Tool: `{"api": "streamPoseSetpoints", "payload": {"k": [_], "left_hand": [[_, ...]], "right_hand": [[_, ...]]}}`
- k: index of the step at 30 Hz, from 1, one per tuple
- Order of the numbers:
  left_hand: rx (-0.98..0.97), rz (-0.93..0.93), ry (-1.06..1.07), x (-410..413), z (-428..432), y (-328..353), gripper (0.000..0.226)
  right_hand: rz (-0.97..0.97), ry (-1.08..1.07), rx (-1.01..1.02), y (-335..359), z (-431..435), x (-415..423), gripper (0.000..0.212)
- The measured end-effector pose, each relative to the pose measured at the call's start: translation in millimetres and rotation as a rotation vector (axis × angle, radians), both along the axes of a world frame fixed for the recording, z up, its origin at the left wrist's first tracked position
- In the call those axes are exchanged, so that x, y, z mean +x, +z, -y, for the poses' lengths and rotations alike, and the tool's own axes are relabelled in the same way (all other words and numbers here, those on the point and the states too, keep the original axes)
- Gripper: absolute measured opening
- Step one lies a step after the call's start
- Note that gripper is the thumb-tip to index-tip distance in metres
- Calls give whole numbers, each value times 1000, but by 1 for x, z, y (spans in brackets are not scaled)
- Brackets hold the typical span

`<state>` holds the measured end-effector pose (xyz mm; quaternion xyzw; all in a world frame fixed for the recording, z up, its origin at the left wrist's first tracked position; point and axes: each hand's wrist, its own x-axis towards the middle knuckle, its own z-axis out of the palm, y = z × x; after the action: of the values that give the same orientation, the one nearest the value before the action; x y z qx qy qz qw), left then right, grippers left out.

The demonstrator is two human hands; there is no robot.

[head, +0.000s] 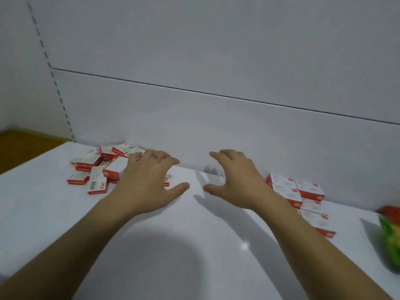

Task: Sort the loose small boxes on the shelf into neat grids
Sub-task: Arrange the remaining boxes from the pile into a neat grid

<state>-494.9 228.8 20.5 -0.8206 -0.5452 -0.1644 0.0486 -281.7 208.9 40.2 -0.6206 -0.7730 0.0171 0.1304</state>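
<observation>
Empty, fingers spread wide: left grip (147, 180) and right grip (236, 180).
Just beside left grip, loose boxes (95, 169): likely light, stiff card; pinch the long edges.

Loose boxes (97, 169) are lying heaped at the back-left corner of the shelf (173, 256); gridded boxes (303, 191) are sitting back-right; bag (390, 234) is sitting right of them, at the edge.

The left forearm (82, 245), lower left of the frame, is bare; so is the right forearm (313, 243), lower right; the left hand (147, 180) bears a small dark mark on one finger, left of centre; the right hand (237, 180) is bare.
</observation>
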Motion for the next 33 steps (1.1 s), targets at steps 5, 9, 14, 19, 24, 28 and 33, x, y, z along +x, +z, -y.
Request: {"api": "streamPoseSetpoints", "payload": {"k": [5, 9, 14, 19, 24, 28, 33], "left_hand": [[-39, -24, 201, -64, 15, -2, 73], [-89, -3, 331, -102, 31, -2, 69], [-122, 13, 399, -126, 45, -4, 70], [-111, 22, 402, -135, 47, -6, 69], [-130, 25, 372, -137, 42, -12, 66], [-131, 41, 337, -134, 35, -14, 64], [-106, 48, 262, -130, 22, -12, 61]], "right_hand": [[31, 149, -45, -9, -22, -59, 81], [57, 225, -65, -17, -38, -102, 81], [54, 224, -119, -36, -53, -140, 83], [63, 170, -27, -45, -58, -167, 67], [-17, 48, 45, -51, -58, -182, 46], [-85, -6, 25, -55, -60, -186, 38], [-190, -53, -73, -50, -61, -175, 32]]}}
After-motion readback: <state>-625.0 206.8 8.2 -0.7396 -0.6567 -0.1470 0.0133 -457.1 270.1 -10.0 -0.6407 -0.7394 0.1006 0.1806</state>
